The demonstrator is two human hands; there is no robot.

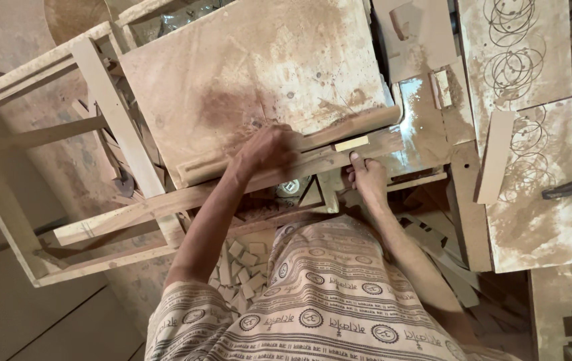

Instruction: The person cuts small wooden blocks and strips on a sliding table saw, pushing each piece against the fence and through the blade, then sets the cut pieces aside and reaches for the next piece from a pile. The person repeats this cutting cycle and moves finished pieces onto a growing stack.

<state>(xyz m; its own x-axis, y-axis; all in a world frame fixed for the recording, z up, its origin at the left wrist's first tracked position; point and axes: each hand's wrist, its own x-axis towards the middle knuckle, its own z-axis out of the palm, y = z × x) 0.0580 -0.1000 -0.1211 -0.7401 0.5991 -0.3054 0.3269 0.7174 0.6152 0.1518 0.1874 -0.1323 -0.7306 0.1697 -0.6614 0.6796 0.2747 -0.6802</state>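
Observation:
A dusty brown board point(252, 73) lies on a wooden workbench frame point(98, 100). Along its near edge runs a long wooden strip point(359, 124). My left hand point(269, 150) is closed over that strip near its middle. A small pale wood block point(352, 143) sits on the bench rail just below the strip. My right hand point(365, 175) rests on the rail edge, its fingertips touching right under that block.
Many small cut wood blocks point(239, 267) lie piled on the floor below the bench. Boards marked with drawn circles point(520, 60) lie at the right, with an offcut point(496, 157) leaning on them. A dark tool point(570, 187) sits at the far right.

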